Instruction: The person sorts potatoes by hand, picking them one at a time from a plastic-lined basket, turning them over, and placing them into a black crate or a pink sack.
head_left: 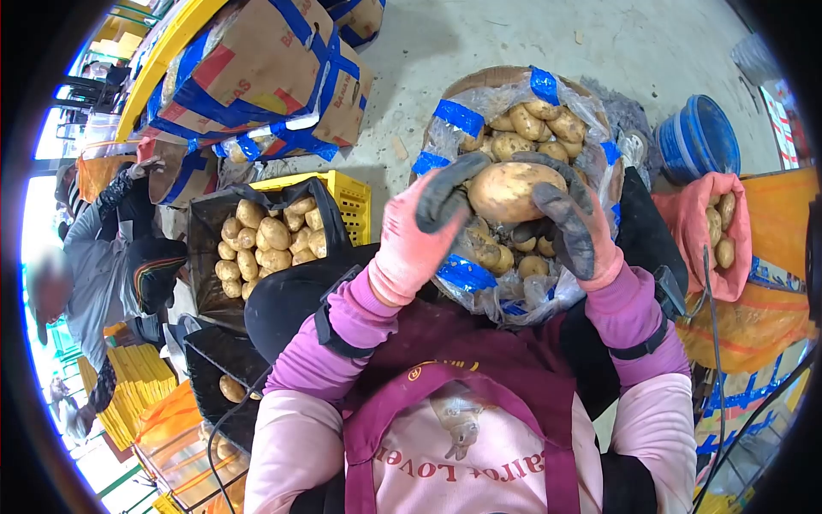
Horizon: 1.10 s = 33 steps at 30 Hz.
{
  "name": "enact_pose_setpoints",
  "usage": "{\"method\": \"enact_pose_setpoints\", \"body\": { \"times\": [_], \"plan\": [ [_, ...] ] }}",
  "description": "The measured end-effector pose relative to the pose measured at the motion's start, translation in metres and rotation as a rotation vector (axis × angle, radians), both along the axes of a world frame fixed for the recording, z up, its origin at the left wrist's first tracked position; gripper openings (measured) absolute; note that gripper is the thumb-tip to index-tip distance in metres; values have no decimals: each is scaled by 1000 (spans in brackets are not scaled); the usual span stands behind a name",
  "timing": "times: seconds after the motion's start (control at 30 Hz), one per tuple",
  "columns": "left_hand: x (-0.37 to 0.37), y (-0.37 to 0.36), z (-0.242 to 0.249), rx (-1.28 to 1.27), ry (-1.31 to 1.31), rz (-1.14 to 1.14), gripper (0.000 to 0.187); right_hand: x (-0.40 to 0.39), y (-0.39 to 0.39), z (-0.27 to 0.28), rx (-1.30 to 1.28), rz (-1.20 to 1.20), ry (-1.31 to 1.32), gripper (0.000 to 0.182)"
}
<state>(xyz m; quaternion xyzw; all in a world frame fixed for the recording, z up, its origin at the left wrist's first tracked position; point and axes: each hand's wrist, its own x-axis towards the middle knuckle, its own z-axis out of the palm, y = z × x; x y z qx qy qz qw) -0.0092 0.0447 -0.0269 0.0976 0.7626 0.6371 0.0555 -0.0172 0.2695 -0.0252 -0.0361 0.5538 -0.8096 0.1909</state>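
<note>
A large, pale brown potato point(515, 192) is held up between both my hands, above a round container point(443, 120) lined with clear plastic and blue tape. My left hand point(432, 218), in a pink glove with dark grey fingers, grips the potato's left end. On its right end, the gloved fingers of my right hand point(582, 218) are closed around it. More potatoes point(535, 128) fill the container beneath, partly hidden by my hands.
Left of my knee, a yellow crate point(351, 206) with a black liner holds several potatoes. A pink sack point(706, 231) of potatoes and a blue bucket point(698, 141) stand right. Taped cardboard boxes point(257, 73) are upper left. Another person point(120, 257) works at far left.
</note>
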Motion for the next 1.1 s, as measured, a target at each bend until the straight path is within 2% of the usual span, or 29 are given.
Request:
{"method": "enact_pose_setpoints", "body": {
  "times": [0.03,0.07,0.1,0.13,0.17,0.2,0.27,0.3,0.4,0.47,0.53,0.57,0.6,0.67,0.7,0.83,0.93,0.97,1.0,1.07,1.1],
  "plan": [
    [-1,-1,-1,165,-125,19,47,0,-1,5,18,9,47,54],
    [-1,-2,-1,167,-123,24,47,0,-2,8,36,20,94,58],
    [-3,-1,10,361,-286,59,46,-1,-2,6,36,24,95,58],
    [-5,-1,16,554,-447,93,46,-2,-1,2,188,19,334,63],
    [-8,-3,6,734,-456,29,49,-3,-1,0,342,12,574,69],
    [-7,-1,8,734,-454,26,49,-2,-1,1,342,10,577,69],
    [-2,4,11,473,-371,-110,55,3,-3,6,581,-1,782,76],
    [-2,2,11,521,-389,-122,60,3,-3,9,665,12,839,87],
    [-3,0,16,521,-241,-143,65,3,-5,2,679,-55,794,88],
    [-4,2,17,496,-229,-147,67,3,-4,0,658,-31,738,90],
    [0,7,6,267,-27,-95,68,4,-4,-2,638,-4,684,91],
    [2,4,4,21,52,-32,60,6,-4,-3,618,16,639,90],
    [3,1,-1,22,53,-25,60,7,-5,-3,598,38,594,90],
    [3,-4,-13,133,-105,0,46,8,-5,0,601,64,609,89],
    [4,-3,-10,462,-196,37,36,8,-5,1,606,83,622,88],
    [0,-6,-12,502,-251,28,35,8,-7,0,722,33,729,85],
    [3,-1,-9,84,42,30,34,7,-7,10,771,64,814,84],
    [5,-3,-5,215,-138,38,34,9,-9,12,743,73,789,82],
    [2,-7,-3,215,-140,44,34,10,-11,12,713,83,762,81],
    [-8,-15,-2,-68,221,-23,33,14,-6,-2,779,59,806,79],
    [-4,-5,-7,585,-333,99,35,13,-4,-6,845,29,853,78]
  ]
}}
